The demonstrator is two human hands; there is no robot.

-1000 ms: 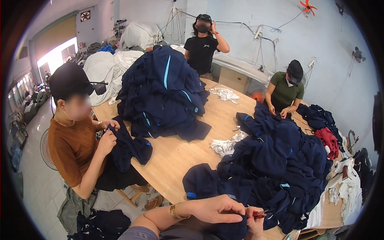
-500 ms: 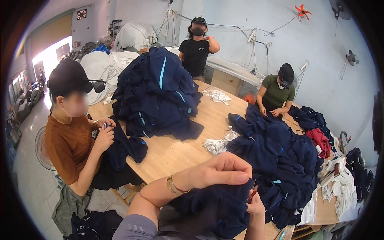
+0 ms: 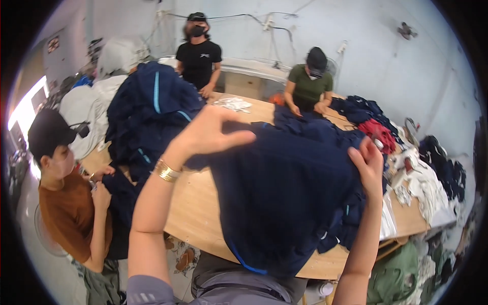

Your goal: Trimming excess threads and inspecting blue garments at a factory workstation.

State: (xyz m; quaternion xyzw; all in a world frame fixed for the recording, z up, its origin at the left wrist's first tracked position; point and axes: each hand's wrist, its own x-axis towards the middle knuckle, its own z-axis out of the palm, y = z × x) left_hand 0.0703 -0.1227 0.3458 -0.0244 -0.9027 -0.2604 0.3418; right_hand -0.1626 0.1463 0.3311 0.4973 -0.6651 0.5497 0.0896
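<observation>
Navy garment [image 3: 284, 193] held up between both raised hands, spread wide and hanging down over the near edge of the wooden table [image 3: 198, 213]. Left hand [image 3: 211, 134] pinches the cloth's upper edge, thumb stretched along it; gold bracelet [image 3: 166, 171] on that wrist. Right hand [image 3: 368, 162] grips the opposite top corner, fingers curled into the fabric. Beyond the left hand, a tall pile of navy clothes [image 3: 147, 114]. Left of it, a person in a brown shirt [image 3: 71, 213] handles dark cloth. Past the right hand, red fabric [image 3: 378, 133] among more navy pieces. Two more people work at the table's far side.
</observation>
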